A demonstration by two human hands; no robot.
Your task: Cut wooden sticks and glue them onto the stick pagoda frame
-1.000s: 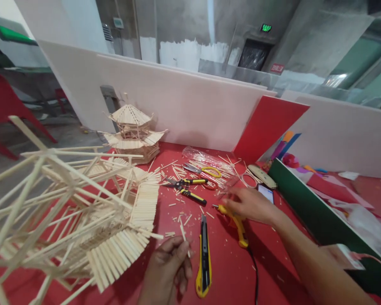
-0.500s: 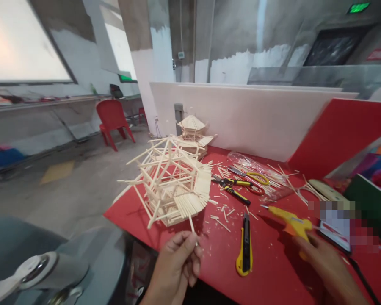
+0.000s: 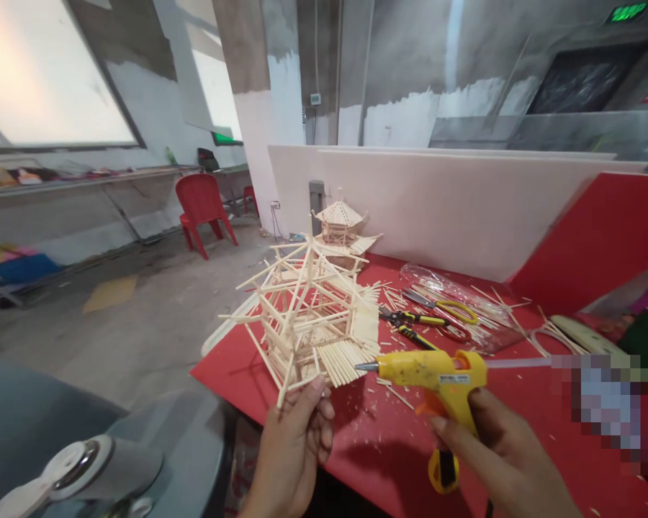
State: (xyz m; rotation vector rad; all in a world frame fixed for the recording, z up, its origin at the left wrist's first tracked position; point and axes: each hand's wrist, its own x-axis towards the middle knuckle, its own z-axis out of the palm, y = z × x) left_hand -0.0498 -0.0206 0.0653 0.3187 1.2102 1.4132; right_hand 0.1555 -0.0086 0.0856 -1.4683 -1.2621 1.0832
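Note:
A pavilion model made of thin wooden sticks [image 3: 289,320] stands at the red table's left corner. Its near roof edge carries a row of pale sticks [image 3: 341,362] laid side by side. Thumb and fingers of my left hand [image 3: 297,432] pinch a thin wooden stick [image 3: 317,362] against the near side of that roof. My right hand [image 3: 510,457] grips a yellow hot glue gun [image 3: 418,368] by its handle. The gun's metal nozzle points left, close to the row of sticks. Behind it, a utility knife [image 3: 443,471] is mostly covered.
A finished-looking stick pavilion [image 3: 341,223] stands behind. Pliers [image 3: 418,319], scissors [image 3: 453,309] and a plastic bag of sticks [image 3: 486,316] lie at the back of the table. Stick offcuts litter the red surface [image 3: 523,403]. A grey bottle [image 3: 124,464] is at lower left.
My right hand has lifted the glue gun and brought it left, beside the model's roof. The stick in my left hand has moved up and in against the roof's near edge.

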